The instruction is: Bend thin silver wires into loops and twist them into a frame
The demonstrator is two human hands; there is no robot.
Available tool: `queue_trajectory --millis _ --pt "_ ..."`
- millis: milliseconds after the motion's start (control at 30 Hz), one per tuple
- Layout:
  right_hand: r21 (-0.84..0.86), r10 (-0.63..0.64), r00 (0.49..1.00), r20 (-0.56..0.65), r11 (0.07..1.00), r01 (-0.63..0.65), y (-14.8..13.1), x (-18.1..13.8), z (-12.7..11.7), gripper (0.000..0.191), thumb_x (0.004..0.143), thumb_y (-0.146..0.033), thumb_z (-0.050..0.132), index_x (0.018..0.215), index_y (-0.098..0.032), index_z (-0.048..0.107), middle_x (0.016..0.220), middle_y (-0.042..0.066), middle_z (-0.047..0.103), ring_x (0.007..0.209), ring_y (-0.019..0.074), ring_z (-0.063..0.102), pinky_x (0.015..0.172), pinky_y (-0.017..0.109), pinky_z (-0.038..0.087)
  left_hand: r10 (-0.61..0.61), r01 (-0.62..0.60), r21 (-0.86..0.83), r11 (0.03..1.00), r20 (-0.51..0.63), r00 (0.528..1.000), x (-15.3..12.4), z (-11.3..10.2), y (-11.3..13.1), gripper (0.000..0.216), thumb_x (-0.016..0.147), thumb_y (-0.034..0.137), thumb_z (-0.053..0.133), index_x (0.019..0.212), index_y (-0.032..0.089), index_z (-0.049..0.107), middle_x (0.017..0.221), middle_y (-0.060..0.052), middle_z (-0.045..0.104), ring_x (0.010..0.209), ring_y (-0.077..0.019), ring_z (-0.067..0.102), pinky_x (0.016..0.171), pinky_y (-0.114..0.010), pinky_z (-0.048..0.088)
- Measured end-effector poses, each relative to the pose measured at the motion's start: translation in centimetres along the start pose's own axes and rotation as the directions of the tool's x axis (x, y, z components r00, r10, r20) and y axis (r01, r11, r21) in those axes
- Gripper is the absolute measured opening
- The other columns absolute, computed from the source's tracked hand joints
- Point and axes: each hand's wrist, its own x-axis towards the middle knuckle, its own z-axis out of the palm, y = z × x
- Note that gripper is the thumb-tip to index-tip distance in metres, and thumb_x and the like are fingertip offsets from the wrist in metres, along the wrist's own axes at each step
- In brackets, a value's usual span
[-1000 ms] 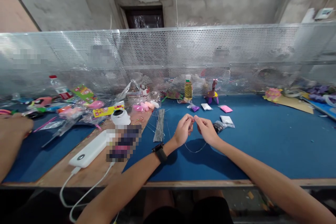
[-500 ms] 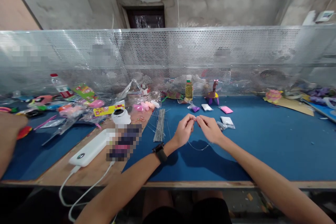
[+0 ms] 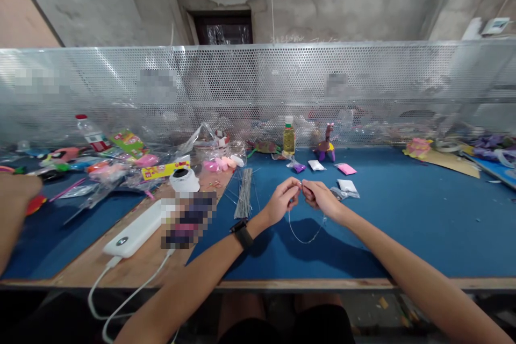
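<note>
My left hand (image 3: 282,201) and my right hand (image 3: 320,197) meet above the blue mat (image 3: 403,215), fingertips pinched together on the two ends of a thin silver wire (image 3: 302,236). The wire hangs down between them in a loop. A black watch (image 3: 241,231) sits on my left wrist. A bundle of straight grey wires (image 3: 244,199) lies on the mat just left of my left hand. Small packets, white (image 3: 347,185), pink (image 3: 346,169) and purple (image 3: 299,167), lie beyond my hands.
A white power bank (image 3: 135,228) with its cable lies on the wooden strip at left, near a white tape roll (image 3: 184,179). Bags of craft bits crowd the far left. A yellow bottle (image 3: 288,137) and a purple figure (image 3: 325,145) stand by the perforated metal screen. Another person's arm (image 3: 12,209) shows at the left edge.
The wire loop hangs lower and narrower than before. My hands have drawn slightly closer together and shifted a little right.
</note>
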Motion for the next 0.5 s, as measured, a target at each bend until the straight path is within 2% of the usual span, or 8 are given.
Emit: queue_trajectory --millis 200,500 --pt "0.205 0.086 0.995 0.057 0.974 -0.096 0.48 0.04 -0.06 0.043 0.087 -0.051 0.058 0.065 -0.024 0.033 0.054 -0.010 0.022 0.043 0.0069 0.013 0.041 0.024 0.008 -0.057 0.058 -0.006 0.998 0.071 0.996 0.02 -0.39 0.15 0.030 0.087 0.046 0.060 0.095 0.020 0.047 0.070 0.006 0.041 0.049 -0.0063 0.036 0.043 -0.017 0.017" --pt "0.175 0.082 0.996 0.043 0.981 -0.088 0.92 -0.02 0.32 0.052 0.089 -0.061 0.059 0.064 -0.024 0.033 0.053 -0.010 0.021 0.042 0.0066 0.015 0.039 0.022 0.009 -0.013 0.007 0.066 0.998 0.095 0.995 -0.12 -0.62 0.27 0.034 0.092 0.051 0.059 0.090 0.020 0.043 0.068 0.007 0.038 0.051 -0.0069 0.031 0.045 -0.019 0.018"
